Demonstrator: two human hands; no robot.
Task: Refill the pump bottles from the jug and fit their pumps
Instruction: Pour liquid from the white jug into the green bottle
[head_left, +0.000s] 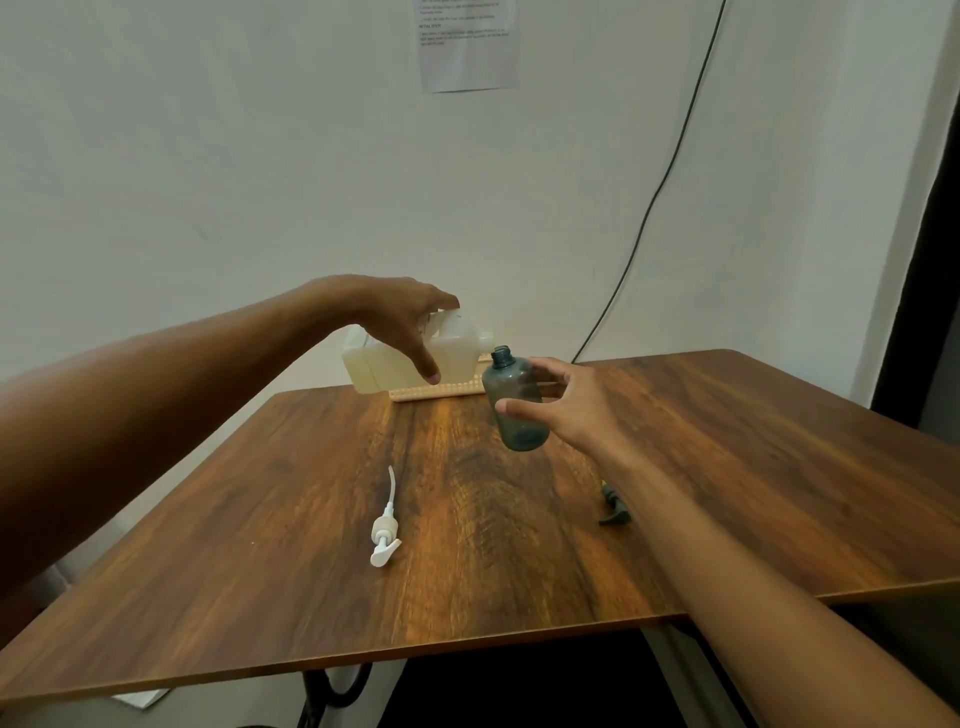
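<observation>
At the desk's (260, 545) far edge the left hand (400, 322) grips the jug (457, 353) from above, tipped so its spout points right. The spout sits just beside the open neck of the bottle (517, 415). The right hand (571, 405) holds the bottle with thumb in front and fingers (545, 371) spread round its back, its long axis near upright and leaning slightly left. The pour seems to turn on bringing spout over neck. A white pump (385, 530) lies mid-desk and a dark pump (613, 506) lies by the right forearm; neither is fitted.
</observation>
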